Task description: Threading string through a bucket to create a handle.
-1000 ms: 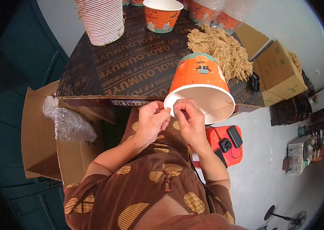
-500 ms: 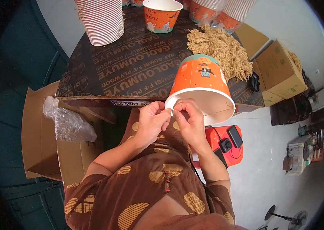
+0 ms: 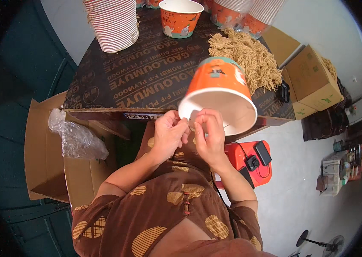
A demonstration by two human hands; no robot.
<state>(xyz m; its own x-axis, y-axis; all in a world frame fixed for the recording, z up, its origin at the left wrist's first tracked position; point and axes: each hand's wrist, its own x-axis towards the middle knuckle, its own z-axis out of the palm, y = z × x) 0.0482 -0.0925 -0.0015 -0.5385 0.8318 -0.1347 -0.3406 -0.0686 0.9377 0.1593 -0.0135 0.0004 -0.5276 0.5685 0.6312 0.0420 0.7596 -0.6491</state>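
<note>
An orange paper bucket with a green base and white rim lies tilted over the table's front edge, its mouth toward me. At the left side of that rim, my left hand is closed in a pinch; the fingers hide exactly what lies between them. Close beside it, my right hand pinches at the mouth of the bucket. A thin cord shows inside the bucket and runs toward the right fingers; its end is hidden. Behind the bucket lies a heap of tan cords.
The dark plywood table carries a tall stack of paper buckets, a single upright bucket and wrapped stacks behind. Cardboard boxes stand left and right. A red stool holding small black devices is below right.
The bucket has shifted a little left and turned, so its printed side shows differently. Both hands stay pinched at its rim, the right slightly further from the left.
</note>
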